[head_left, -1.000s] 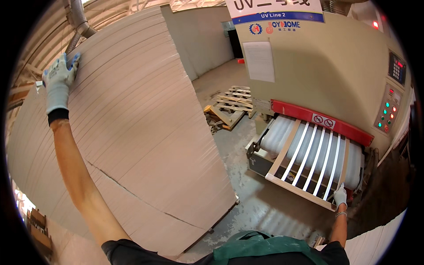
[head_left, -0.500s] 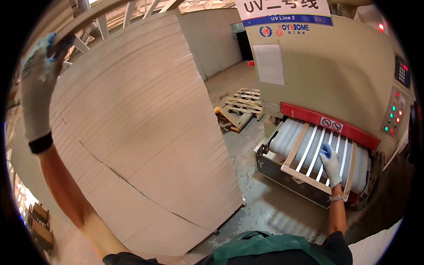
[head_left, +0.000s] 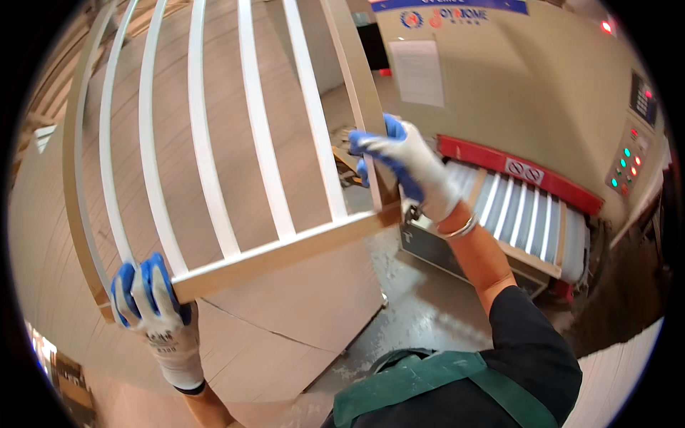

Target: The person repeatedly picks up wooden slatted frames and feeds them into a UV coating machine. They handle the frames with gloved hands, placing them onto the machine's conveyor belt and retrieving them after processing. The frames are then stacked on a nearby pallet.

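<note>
I hold a wooden frame with several white slats [head_left: 214,128] upright in front of me. My left hand [head_left: 153,314], in a blue and white glove, grips its lower left corner. Gloved the same way, my right hand [head_left: 407,167] grips the frame's right side rail near the lower right corner. Behind the frame leans a stack of large pale boards [head_left: 285,299]. To the right, another slatted frame [head_left: 531,221] lies on the white rollers of a beige machine [head_left: 528,85].
The machine has a red bar [head_left: 521,171] above its rollers and a control panel with lit green and red buttons [head_left: 628,167]. A wooden pallet [head_left: 346,160] lies on the grey concrete floor [head_left: 428,307] behind the boards. I wear a green apron [head_left: 421,385].
My left hand came down from the top of the board stack and my right hand left the machine's rollers. Both now grip a slatted frame raised in front of me.
</note>
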